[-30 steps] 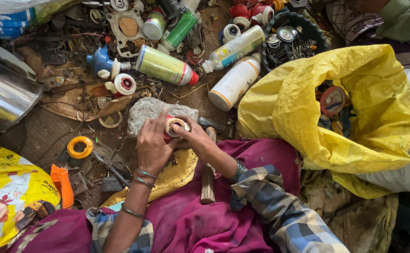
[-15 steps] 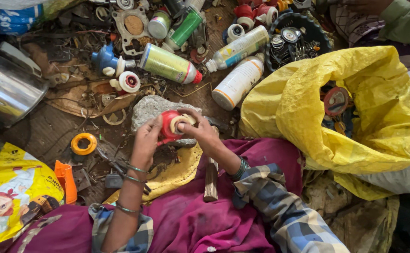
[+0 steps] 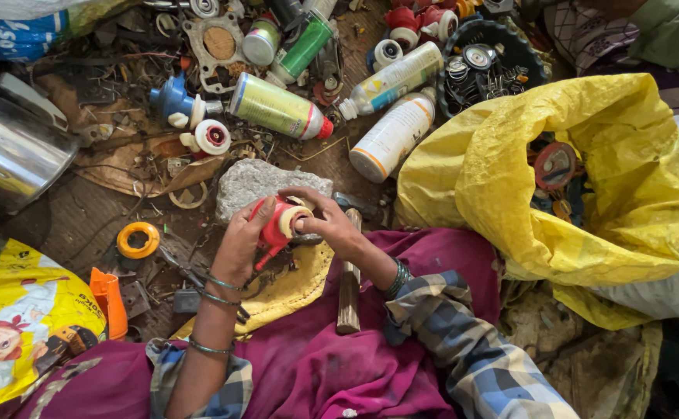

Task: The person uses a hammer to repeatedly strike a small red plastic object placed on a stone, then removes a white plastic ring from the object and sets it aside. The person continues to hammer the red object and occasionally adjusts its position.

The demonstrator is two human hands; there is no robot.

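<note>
Both my hands grip a small red and cream plastic spray nozzle part (image 3: 279,224) over a grey stone (image 3: 256,184). My left hand (image 3: 240,247) holds its red side, thumb along the edge. My right hand (image 3: 328,223) pinches the cream ring end with its fingers. Bangles circle both wrists. A wooden-handled hammer (image 3: 349,289) lies across my magenta lap under the right forearm.
Spray cans (image 3: 277,107) and white bottles (image 3: 392,136) lie beyond the stone among scrap bits. A yellow sack (image 3: 510,163) of parts sits open at right. A steel vessel (image 3: 13,155) is at left, an orange ring (image 3: 138,239) and a printed yellow bag (image 3: 13,326) nearby.
The part has been turned in my hands, so its red body now shows toward the left hand. Both hands have stayed over the stone.
</note>
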